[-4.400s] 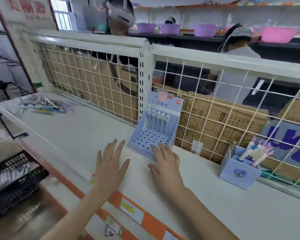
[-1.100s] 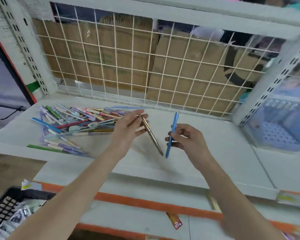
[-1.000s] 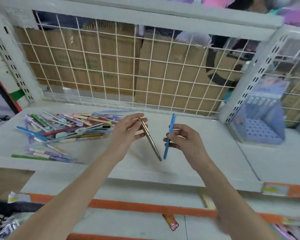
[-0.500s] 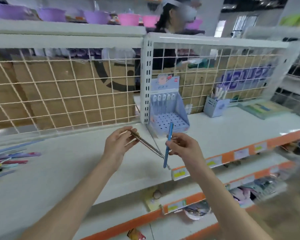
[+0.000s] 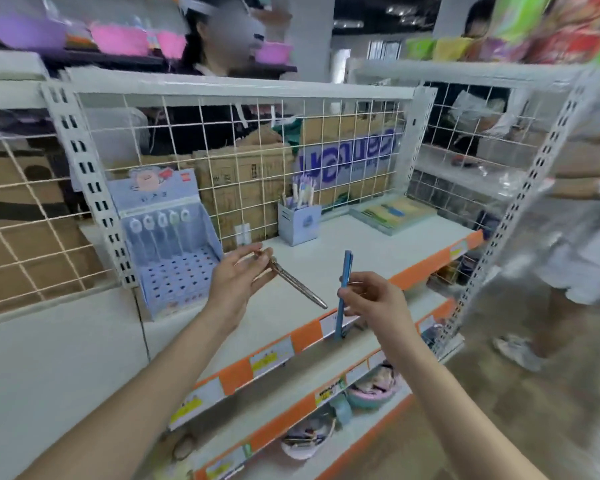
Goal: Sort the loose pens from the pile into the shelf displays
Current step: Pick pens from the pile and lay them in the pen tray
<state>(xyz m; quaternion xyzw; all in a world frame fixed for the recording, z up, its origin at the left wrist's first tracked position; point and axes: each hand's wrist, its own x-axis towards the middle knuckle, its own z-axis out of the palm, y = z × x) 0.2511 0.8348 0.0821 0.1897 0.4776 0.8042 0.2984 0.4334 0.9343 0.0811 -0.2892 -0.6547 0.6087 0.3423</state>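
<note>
The right hand pinches a blue pen held nearly upright, while the left hand pinches a bronze pen slanting down to the right. Beyond and left of both stands the holed display stand, nearer the left hand; the pen cup sits farther back.

two hands, one pen in each: a gold pen in the left, a blue pen in the right. beyond them, two displays: rack, cup.
</note>
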